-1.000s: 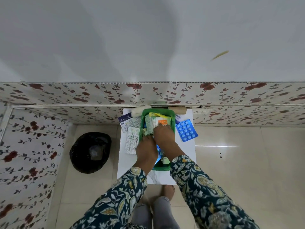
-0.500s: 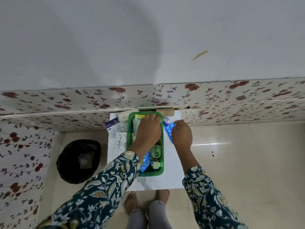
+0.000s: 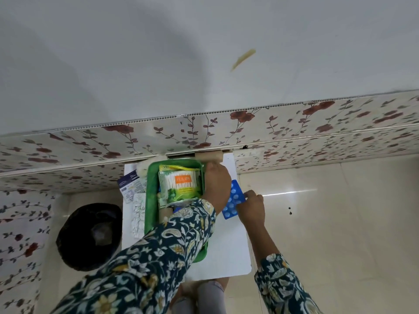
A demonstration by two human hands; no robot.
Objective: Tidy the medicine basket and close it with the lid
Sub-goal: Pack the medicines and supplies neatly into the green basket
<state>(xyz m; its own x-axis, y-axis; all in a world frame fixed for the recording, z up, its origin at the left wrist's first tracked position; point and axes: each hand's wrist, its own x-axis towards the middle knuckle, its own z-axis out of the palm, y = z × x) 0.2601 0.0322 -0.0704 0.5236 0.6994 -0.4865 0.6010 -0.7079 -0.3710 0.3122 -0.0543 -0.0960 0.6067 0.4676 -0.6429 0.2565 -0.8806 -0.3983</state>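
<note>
Beside the green basket (image 3: 151, 200), right-hand fingers (image 3: 248, 194) pinch the blue blister pack (image 3: 234, 198).

Open room at the table's near and right side; the left and far edges are crowded.

The green basket (image 3: 150, 200) fills the table's (image 3: 226, 257) middle, the left sleeve (image 3: 181, 234) lying across it. Foil strips (image 3: 138, 214) and a leaflet (image 3: 131, 185) crowd the left edge. A blue blister pack (image 3: 234, 200) sits between left hand (image 3: 216, 184) and right hand (image 3: 251, 207) at the right edge; the near right corner lies bare.

Green basket (image 3: 150, 201), blue blister pack (image 3: 235, 198), floral teal sleeves (image 3: 158, 257).
</note>
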